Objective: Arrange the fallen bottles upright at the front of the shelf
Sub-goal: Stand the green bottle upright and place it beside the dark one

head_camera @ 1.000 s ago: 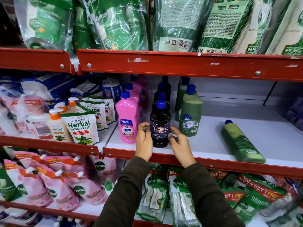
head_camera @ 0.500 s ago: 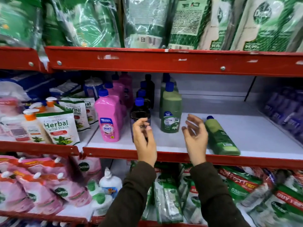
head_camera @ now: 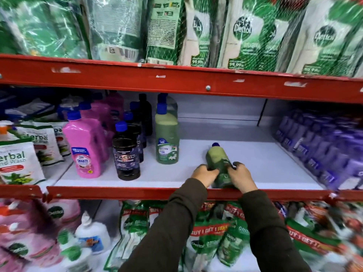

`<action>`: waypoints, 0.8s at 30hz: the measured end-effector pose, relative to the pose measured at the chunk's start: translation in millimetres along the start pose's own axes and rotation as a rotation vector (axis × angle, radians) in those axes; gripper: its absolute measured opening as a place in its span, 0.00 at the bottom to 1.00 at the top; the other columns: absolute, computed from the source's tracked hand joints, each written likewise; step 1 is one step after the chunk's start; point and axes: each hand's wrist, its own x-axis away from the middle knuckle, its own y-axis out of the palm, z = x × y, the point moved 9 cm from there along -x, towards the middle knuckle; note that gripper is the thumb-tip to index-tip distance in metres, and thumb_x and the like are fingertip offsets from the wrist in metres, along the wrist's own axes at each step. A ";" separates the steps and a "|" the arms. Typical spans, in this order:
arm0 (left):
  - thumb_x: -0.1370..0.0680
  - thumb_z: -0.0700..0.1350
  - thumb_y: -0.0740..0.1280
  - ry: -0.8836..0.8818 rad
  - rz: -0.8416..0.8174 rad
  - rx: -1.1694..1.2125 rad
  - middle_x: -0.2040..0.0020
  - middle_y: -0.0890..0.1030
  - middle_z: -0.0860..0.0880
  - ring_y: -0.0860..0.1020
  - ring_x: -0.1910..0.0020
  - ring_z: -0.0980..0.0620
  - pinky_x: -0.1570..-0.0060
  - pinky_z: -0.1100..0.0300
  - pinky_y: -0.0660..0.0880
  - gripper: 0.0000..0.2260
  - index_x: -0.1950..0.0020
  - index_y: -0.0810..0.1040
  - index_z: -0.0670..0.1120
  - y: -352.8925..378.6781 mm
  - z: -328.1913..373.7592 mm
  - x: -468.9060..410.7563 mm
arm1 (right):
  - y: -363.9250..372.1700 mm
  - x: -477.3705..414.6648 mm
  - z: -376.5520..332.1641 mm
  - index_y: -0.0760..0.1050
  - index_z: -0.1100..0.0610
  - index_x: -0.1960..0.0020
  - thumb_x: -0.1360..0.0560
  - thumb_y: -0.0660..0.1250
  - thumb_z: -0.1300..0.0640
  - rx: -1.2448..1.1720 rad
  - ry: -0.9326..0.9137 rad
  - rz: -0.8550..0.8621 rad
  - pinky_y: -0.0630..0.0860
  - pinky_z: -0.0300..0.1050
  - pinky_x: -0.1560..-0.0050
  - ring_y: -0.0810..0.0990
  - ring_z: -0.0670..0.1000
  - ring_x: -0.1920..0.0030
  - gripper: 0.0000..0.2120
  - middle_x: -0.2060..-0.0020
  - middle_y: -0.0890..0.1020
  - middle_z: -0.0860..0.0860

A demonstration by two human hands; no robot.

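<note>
I see both hands, left [head_camera: 204,172] and right [head_camera: 240,176], closed around the lying green bottle [head_camera: 219,160] of green liquid on the shelf [head_camera: 265,161].

fallen bottle [head_camera: 217,161]: green, blue cap | standing green bottle [head_camera: 167,140]: blue cap, green label | dark bottle [head_camera: 126,154]: black, blue cap | pink bottle [head_camera: 84,146]: blue cap, blue and pink label | shelf [head_camera: 255,160]: white, red front edge | sleeves [head_camera: 176,222]: dark brown | packs at right [head_camera: 324,146]: purple
</note>
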 end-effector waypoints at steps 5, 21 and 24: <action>0.25 0.41 0.73 0.090 0.054 0.251 0.37 0.82 0.41 0.80 0.38 0.43 0.33 0.47 0.75 0.17 0.37 0.78 0.41 -7.9 4.2 8.7 | 3.5 3.5 2.9 0.57 0.64 0.22 0.20 0.63 0.66 -0.435 -0.045 -0.040 0.75 0.53 0.36 0.76 0.63 0.32 0.29 0.30 0.74 0.65; 0.24 0.33 0.66 0.480 0.477 0.268 0.39 0.78 0.51 0.78 0.42 0.56 0.43 0.64 0.76 0.21 0.34 0.72 0.49 -173.9 -18.0 91.2 | 88.0 98.6 -128.4 0.63 0.58 0.24 0.26 0.69 0.70 -0.605 -0.543 -0.107 0.79 0.32 0.44 0.75 0.39 0.41 0.33 0.39 0.68 0.50; 0.23 0.32 0.64 0.460 0.470 0.263 0.40 0.77 0.60 0.76 0.45 0.70 0.45 0.73 0.73 0.22 0.36 0.70 0.55 -182.0 -30.8 91.1 | 105.4 101.5 -129.9 0.64 0.58 0.24 0.26 0.69 0.72 -0.634 -0.560 -0.116 0.77 0.26 0.49 0.75 0.34 0.41 0.33 0.40 0.68 0.48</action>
